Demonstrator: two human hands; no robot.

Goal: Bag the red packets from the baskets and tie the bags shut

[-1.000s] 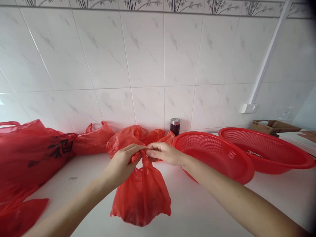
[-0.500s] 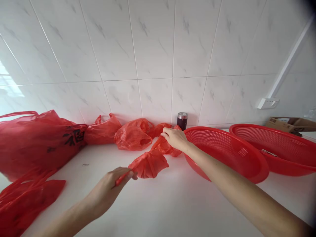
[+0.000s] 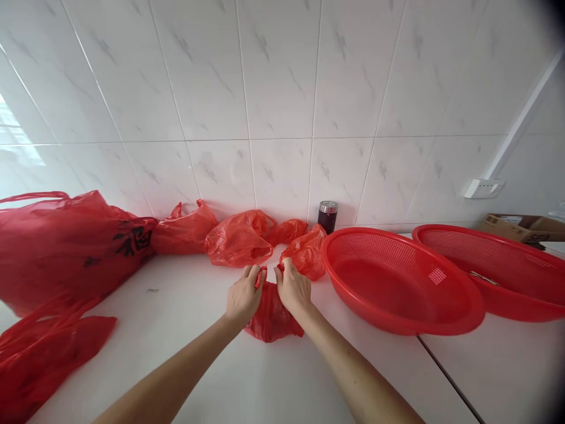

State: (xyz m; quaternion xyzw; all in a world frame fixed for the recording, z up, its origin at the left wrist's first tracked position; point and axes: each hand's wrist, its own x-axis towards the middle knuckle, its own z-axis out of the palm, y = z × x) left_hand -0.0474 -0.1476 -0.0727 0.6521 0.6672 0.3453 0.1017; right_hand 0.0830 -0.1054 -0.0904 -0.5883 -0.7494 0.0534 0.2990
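A small red plastic bag (image 3: pixel 272 315) lies on the white counter (image 3: pixel 189 330) in front of me. My left hand (image 3: pixel 243 297) pinches its top from the left side. My right hand (image 3: pixel 292 288) grips the top from the right, fingers curled on the plastic. The two hands sit close together above the bag. Just behind them lie more crumpled red bags (image 3: pixel 304 254) near the wall.
A big red bag with black print (image 3: pixel 66 247) and flat red bags (image 3: pixel 39 359) fill the left. Two red mesh basins (image 3: pixel 397 282) (image 3: pixel 498 268) stand on the right. A dark jar with a metal lid (image 3: pixel 327 216) stands by the tiled wall; a cardboard box (image 3: pixel 521 227) is far right.
The bag hung between both hands, then my left hand dragged it by a handle while the right touched a bag at the back. Now both hands hold the bag on the counter.
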